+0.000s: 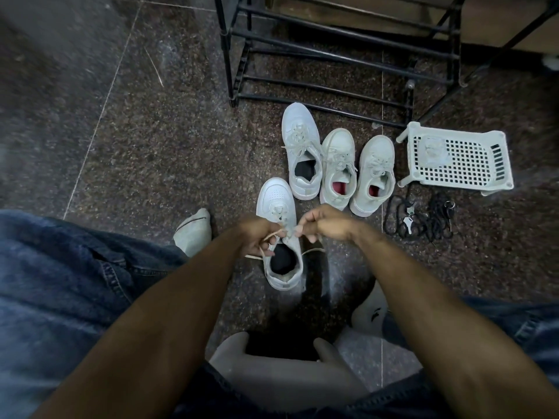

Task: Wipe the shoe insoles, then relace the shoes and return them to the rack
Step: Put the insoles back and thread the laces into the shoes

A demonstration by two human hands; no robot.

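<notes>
Pinching one lace end in my left hand (257,234) and the other in my right hand (322,226), both sets of fingers closed on the lace (279,232) above the near white shoe (279,237) on the floor. Uneven pulling could loosen the knot or drag the shoe sideways. Beyond my right fingers wait three laced shoes (335,164) and the rack (332,49)

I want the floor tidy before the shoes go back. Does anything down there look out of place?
Yes: a loose tangle of black cords with keys lies on the speckled stone floor, beside the white perforated plastic basket, which is tipped on its side.
</notes>
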